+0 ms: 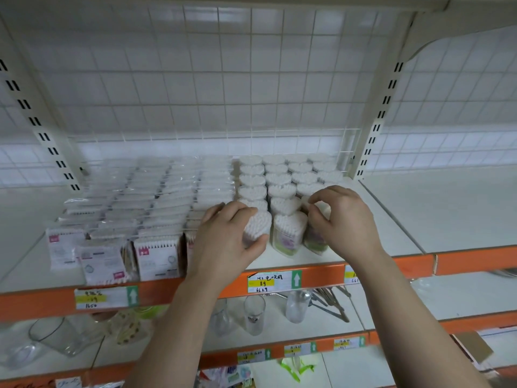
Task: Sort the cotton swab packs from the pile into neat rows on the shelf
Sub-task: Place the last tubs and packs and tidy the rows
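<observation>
Both your hands are on heart-shaped swab tubs at the shelf front.
Left hand grips one tub, right hand pinches another; flat bagged packs crowd the left.

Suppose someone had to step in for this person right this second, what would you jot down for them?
Left hand: wrapped around the front heart-shaped swab tub of the left column, on the shelf.
Right hand: fingers pinching the top of the front tub in the third column.
Done: heart tubs stand in four columns toward the wire back; flat swab packs fill rows to the left.
Left: square up the two held tubs. No loose pile is in view, so check for remaining stock.
</observation>
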{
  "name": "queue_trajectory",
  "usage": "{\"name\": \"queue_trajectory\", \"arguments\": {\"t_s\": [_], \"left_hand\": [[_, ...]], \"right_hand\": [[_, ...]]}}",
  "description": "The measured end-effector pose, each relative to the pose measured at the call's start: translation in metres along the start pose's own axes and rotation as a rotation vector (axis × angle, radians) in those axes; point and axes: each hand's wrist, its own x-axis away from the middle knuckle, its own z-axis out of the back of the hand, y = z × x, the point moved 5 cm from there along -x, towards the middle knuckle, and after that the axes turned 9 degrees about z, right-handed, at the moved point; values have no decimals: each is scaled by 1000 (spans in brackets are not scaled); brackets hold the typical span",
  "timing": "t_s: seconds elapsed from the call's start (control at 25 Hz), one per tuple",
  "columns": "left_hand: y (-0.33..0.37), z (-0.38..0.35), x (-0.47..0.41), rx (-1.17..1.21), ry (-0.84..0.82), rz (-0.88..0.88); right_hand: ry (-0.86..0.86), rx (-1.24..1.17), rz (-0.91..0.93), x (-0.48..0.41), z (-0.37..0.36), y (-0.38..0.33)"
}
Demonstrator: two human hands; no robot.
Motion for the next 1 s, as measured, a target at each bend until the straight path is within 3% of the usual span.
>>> {"name": "queue_trajectory", "arguments": {"t_s": [0.2,0.6,1.0], "left_hand": [[-8,-18,8,-40,-76,-17],[-9,-16,10,-62,8,-37],[-6,-21,8,-81,-30,-13]], "right_hand": [[18,-12,12,2,-2,-1],[3,-1,-7,5,-9,-1],[4,-13,22,0,-14,-7]]}}
